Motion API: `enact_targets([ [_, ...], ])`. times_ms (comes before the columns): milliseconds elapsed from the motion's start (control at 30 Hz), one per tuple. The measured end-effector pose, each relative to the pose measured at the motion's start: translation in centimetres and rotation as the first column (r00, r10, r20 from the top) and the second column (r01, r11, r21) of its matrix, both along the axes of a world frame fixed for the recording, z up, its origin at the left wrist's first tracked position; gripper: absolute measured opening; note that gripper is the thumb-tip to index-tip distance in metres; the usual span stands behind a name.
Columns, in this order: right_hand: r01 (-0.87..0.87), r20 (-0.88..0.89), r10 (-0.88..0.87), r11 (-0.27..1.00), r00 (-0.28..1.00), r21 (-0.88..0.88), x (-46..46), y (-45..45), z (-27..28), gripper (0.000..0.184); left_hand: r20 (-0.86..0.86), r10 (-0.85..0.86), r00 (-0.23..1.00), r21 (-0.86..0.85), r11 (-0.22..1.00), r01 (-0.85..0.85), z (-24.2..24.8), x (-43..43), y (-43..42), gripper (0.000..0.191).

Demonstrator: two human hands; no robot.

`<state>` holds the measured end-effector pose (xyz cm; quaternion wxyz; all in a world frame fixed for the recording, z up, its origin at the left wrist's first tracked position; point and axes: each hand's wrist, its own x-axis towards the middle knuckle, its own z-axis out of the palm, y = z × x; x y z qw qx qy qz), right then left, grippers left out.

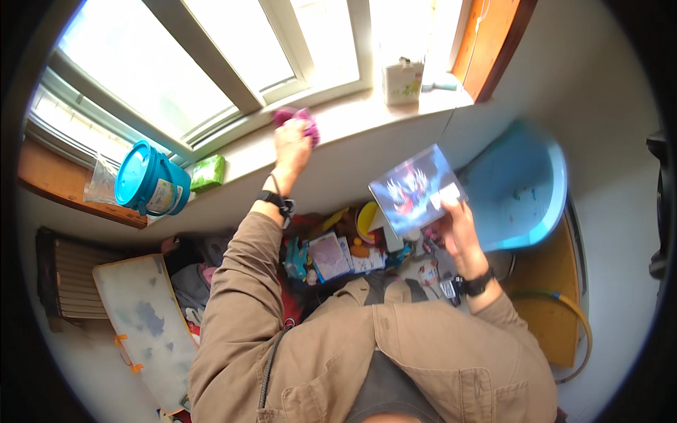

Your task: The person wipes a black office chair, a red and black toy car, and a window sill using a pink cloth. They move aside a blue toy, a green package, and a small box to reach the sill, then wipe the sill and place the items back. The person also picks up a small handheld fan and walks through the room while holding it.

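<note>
My left hand (292, 149) presses a crumpled purple cloth (311, 127) onto the white windowsill (349, 116), close under the window frame. In my right hand (461, 232) is a thin flat box or booklet (415, 187) with a dark blue picture of a winged figure on its face. I grip it by its lower right corner, thumb on top, and hold it tilted in front of the sill's wall. A pale patch near my thumb may be a label or glare.
A blue lidded bucket (151, 182) and a green packet (208, 173) stand at the sill's left, a white carton (402, 83) and a brush (440, 86) at its right. A large blue tub (529, 195) leans right. Toys and papers (330, 256) clutter the floor; a whiteboard (145, 328) lies left.
</note>
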<state>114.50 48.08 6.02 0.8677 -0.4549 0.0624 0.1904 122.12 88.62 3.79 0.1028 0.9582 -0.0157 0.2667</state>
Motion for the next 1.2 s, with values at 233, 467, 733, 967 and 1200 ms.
enact_targets([
  [233, -0.001, 0.087, 0.004, 1.0, 0.996, -0.029, 1.4, 2.9, -0.5, 0.045, -0.181, -0.171, 0.969, -0.685, 0.728, 0.001, 4.2, -3.2, -7.1, 0.032],
  [467, -0.126, 0.127, 0.117, 0.99, 0.985, 0.064, 0.7, 6.7, -0.8, 0.049, 0.153, -0.243, 0.958, -0.277, 0.92, 0.277, 6.4, -8.8, -19.7, 0.04],
  [733, -0.227, 0.013, 0.227, 0.967, 0.974, 0.115, -0.6, 8.4, -1.4, 0.043, 0.096, -0.277, 0.956, -0.179, 0.94, 0.29, 6.9, -11.3, -16.7, 0.033],
  [967, -0.259, 0.095, 0.249, 0.96, 0.964, 0.107, 0.4, 9.3, -0.6, 0.044, -0.004, -0.175, 0.985, -0.298, 0.94, 0.165, 5.6, -19.0, -15.4, 0.035],
  [1200, -0.437, 0.13, 0.429, 0.899, 0.894, 0.038, 0.8, 11.9, 1.1, 0.049, -0.048, 0.147, 0.988, -0.974, 0.213, -0.08, 5.4, -19.6, -4.9, 0.032],
])
